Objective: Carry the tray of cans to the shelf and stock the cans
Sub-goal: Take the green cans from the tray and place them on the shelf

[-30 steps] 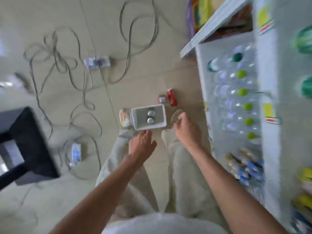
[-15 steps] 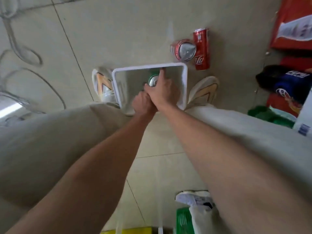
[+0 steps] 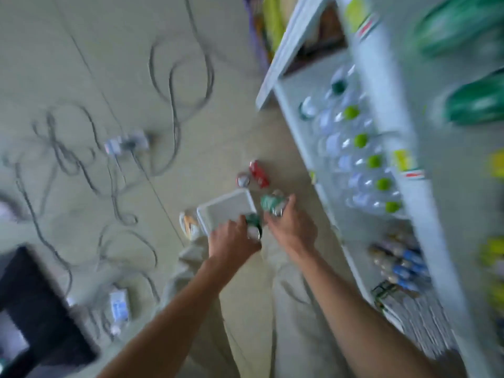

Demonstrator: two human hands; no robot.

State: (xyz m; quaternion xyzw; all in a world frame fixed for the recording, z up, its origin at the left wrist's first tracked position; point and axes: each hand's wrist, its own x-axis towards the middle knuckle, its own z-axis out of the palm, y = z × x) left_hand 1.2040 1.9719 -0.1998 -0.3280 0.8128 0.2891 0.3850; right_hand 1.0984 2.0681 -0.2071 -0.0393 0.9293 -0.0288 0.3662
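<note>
Head view, blurred with motion: the person stands over the white tray (image 3: 218,211), which sits on the tiled floor just in front of their feet, and it looks bare inside. The left hand (image 3: 231,241) is wrapped around a green can (image 3: 253,227) above the tray's near right corner; the right hand (image 3: 291,227) grips a second green can (image 3: 271,204) just right of the tray's edge. Two red cans (image 3: 255,174) sit on the floor just beyond the tray's far edge. The white shelf (image 3: 381,118) runs close along the right, its lower level lined with bottles (image 3: 354,159). To the left the floor lies open but strewn with looping cables (image 3: 174,85), and a dark stool (image 3: 35,309) stands at the lower left.
</note>
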